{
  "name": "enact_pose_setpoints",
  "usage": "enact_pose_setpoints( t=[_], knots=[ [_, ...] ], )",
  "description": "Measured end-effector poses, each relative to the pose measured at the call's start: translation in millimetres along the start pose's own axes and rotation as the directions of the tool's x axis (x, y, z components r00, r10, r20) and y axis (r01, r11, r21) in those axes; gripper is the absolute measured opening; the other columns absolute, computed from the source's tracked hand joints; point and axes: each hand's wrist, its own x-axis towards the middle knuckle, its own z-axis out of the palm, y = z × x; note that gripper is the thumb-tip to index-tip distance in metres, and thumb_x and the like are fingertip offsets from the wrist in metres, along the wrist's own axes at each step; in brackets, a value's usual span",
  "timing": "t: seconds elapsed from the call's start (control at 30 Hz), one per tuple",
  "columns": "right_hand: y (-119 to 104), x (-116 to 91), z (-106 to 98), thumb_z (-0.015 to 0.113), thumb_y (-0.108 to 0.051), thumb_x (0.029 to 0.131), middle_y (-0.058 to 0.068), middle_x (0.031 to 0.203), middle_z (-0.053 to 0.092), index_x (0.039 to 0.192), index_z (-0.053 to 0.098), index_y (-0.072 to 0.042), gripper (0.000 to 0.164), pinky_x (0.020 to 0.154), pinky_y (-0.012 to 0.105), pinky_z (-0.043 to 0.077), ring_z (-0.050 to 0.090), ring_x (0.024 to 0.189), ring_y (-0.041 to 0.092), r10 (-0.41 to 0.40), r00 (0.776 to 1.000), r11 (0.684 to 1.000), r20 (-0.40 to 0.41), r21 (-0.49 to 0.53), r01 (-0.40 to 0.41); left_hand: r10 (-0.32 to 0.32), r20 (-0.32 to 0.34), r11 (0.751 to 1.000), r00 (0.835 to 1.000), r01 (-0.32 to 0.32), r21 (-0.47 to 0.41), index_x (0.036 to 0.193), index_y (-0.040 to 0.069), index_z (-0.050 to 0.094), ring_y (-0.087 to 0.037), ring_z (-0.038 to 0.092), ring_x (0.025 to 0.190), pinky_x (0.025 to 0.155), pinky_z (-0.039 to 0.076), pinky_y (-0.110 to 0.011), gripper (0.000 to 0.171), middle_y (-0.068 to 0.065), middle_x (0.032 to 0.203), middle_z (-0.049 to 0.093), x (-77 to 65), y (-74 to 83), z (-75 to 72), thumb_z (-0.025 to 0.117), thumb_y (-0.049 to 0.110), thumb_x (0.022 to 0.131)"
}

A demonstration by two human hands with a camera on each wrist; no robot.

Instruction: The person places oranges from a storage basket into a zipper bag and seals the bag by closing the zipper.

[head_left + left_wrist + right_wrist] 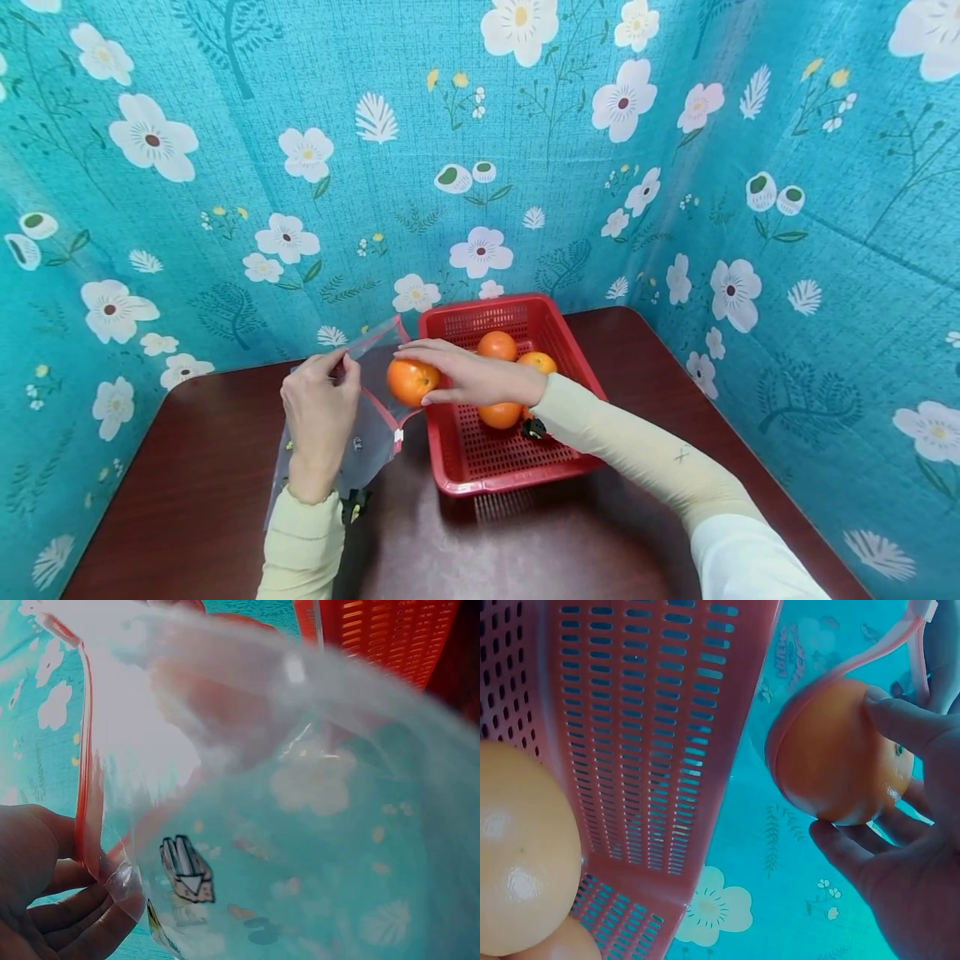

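An orange [411, 385] at the mouth of the bag [372, 450], beside the basket's left rim [437, 450].
The right hand [480, 375] grasps it; the left hand [322, 408], farther left of the basket, pinches the bag's edge.

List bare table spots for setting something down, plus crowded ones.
Table is bare left of the plastic bag; in front of the red basket, between left sleeve and right sleeve; and right of the basket, beyond the right sleeve, toward the curtain. Crowded: between bag and basket, where the right grip holds an orange.
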Motion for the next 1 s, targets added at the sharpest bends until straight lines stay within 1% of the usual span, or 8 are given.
enact_pose_setpoints(
  t=[0.13, 0.23, 0.37, 0.47, 0.6, 0.73, 0.87, 1.0],
  knots=[
    [-0.9, 2.5, 1.5, 0.074, -0.025, 0.093, 0.003, 0.159, 0.038, 0.158, 0.037, -0.017, 0.075, 0.113, 0.03, 0.043, 0.033, 0.146, 0.017, -0.014, 1.0, 1.0, -0.007, -0.024, 0.014, 0.01, -0.008, 1.0, 1.0, -0.01, 0.001, 0.094, -0.007, 0.076, -0.033, 0.062, 0.059, 0.061, 0.057, -0.046, 0.014, -0.02, 0.07, 0.068, 1.5, 1.0, -1.8, 0.072, 0.005, 0.089],
    [-1.2, 3.9, 2.8, 0.075, -0.024, 0.093, 0.002, 0.157, 0.038, 0.157, 0.038, -0.018, 0.075, 0.108, 0.027, 0.046, 0.034, 0.144, 0.015, -0.011, 1.0, 0.999, -0.005, -0.045, 0.011, 0.01, -0.009, 1.0, 1.0, -0.01, 0.003, 0.095, -0.008, 0.076, -0.033, 0.062, 0.06, 0.062, 0.057, -0.046, 0.014, -0.02, 0.071, 0.068, 1.3, 1.1, -2.7, 0.072, 0.005, 0.089],
    [-1.2, 4.5, 4.4, 0.076, -0.024, 0.092, 0.003, 0.156, 0.039, 0.156, 0.039, -0.017, 0.074, 0.105, 0.025, 0.048, 0.035, 0.142, 0.015, -0.005, 1.0, 0.999, 0.004, -0.05, 0.005, 0.009, -0.013, 1.0, 1.0, -0.009, 0.002, 0.095, -0.007, 0.076, -0.033, 0.062, 0.06, 0.062, 0.057, -0.047, 0.014, -0.02, 0.071, 0.068, 0.8, 1.1, -2.6, 0.072, 0.005, 0.089],
    [-0.4, 4.1, 4.6, 0.077, -0.024, 0.091, 0.002, 0.155, 0.041, 0.155, 0.041, -0.017, 0.073, 0.107, 0.025, 0.047, 0.037, 0.142, 0.015, -0.004, 1.0, 0.999, 0.013, -0.038, 0.005, 0.01, -0.019, 1.0, 1.0, -0.01, 0.0, 0.094, -0.007, 0.077, -0.033, 0.062, 0.061, 0.062, 0.056, -0.046, 0.013, -0.02, 0.071, 0.068, 1.3, 1.9, -1.4, 0.072, 0.005, 0.09],
    [1.3, 3.4, 4.0, 0.078, -0.026, 0.09, 0.0, 0.154, 0.044, 0.154, 0.044, -0.018, 0.073, 0.109, 0.027, 0.045, 0.037, 0.143, 0.014, 0.018, 0.999, 0.999, 0.037, -0.028, -0.017, 0.01, -0.023, 1.0, 1.0, -0.01, -0.001, 0.094, -0.007, 0.077, -0.034, 0.064, 0.061, 0.061, 0.057, -0.046, 0.012, -0.02, 0.072, 0.069, 2.2, 3.4, -0.3, 0.073, 0.003, 0.088],
    [2.3, 4.1, 4.6, 0.077, -0.026, 0.091, -0.001, 0.155, 0.045, 0.154, 0.043, -0.018, 0.072, 0.113, 0.027, 0.042, 0.036, 0.145, 0.014, 0.02, 0.998, 1.0, 0.059, -0.013, -0.019, 0.008, -0.023, 1.0, 1.0, -0.007, 0.009, 0.095, -0.007, 0.077, -0.034, 0.064, 0.061, 0.061, 0.057, -0.047, 0.012, -0.021, 0.073, 0.07, 2.5, 4.0, -1.1, 0.074, 0.001, 0.087],
    [2.9, 6.0, 5.3, 0.076, -0.025, 0.092, -0.002, 0.155, 0.045, 0.154, 0.044, -0.018, 0.07, 0.114, 0.027, 0.041, 0.037, 0.145, 0.013, 0.0, 0.998, 1.0, 0.059, -0.008, 0.001, 0.006, -0.028, 1.0, 1.0, -0.005, 0.012, 0.095, -0.007, 0.077, -0.034, 0.064, 0.06, 0.062, 0.058, -0.047, 0.012, -0.021, 0.072, 0.069, 3.2, 3.6, -2.3, 0.074, 0.001, 0.087],
    [3.8, 7.6, 6.0, 0.077, -0.028, 0.091, -0.003, 0.154, 0.047, 0.152, 0.046, -0.019, 0.069, 0.113, 0.027, 0.041, 0.038, 0.143, 0.012, 0.003, 0.998, 1.0, 0.055, -0.004, -0.003, -0.005, -0.03, 1.0, 1.0, 0.005, 0.005, 0.095, -0.006, 0.077, -0.033, 0.064, 0.06, 0.062, 0.058, -0.046, 0.013, -0.02, 0.072, 0.07, 3.2, 3.7, -3.2, 0.072, 0.003, 0.089]
  ],
)
